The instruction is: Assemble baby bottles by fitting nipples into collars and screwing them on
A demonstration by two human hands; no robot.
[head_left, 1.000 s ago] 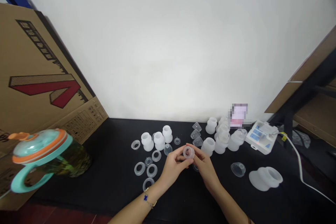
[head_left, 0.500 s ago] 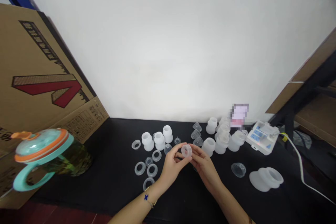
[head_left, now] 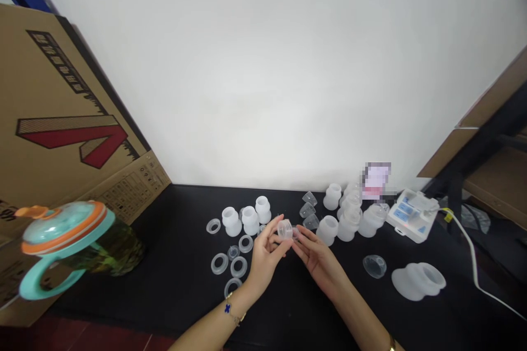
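My left hand (head_left: 265, 249) pinches a clear threaded collar (head_left: 284, 229), now turned with its ribbed side towards me. At its right side, my right hand (head_left: 315, 255) has thumb and fingertips closed on a small translucent round piece (head_left: 295, 232). Whether the two pieces touch is hard to make out. Left of my left hand lie several translucent rings (head_left: 239, 267) and a small clear teat (head_left: 233, 253). White waisted bottles (head_left: 250, 221) stand behind them. Just beyond my right hand is another white bottle (head_left: 328, 230).
Clear caps (head_left: 307, 210) and more bottles (head_left: 349, 224) stand at the back right. A clear dome cap (head_left: 374, 266) and a tipped bottle (head_left: 418, 281) lie nearer. Further right is a white case (head_left: 411, 216) with a cable (head_left: 472, 263). A lidded jug (head_left: 78, 241) stands left.
The collar has turned from showing its open end to showing its ribbed side, and shifted slightly left with my left hand. My right fingers now hold a translucent piece at its right.
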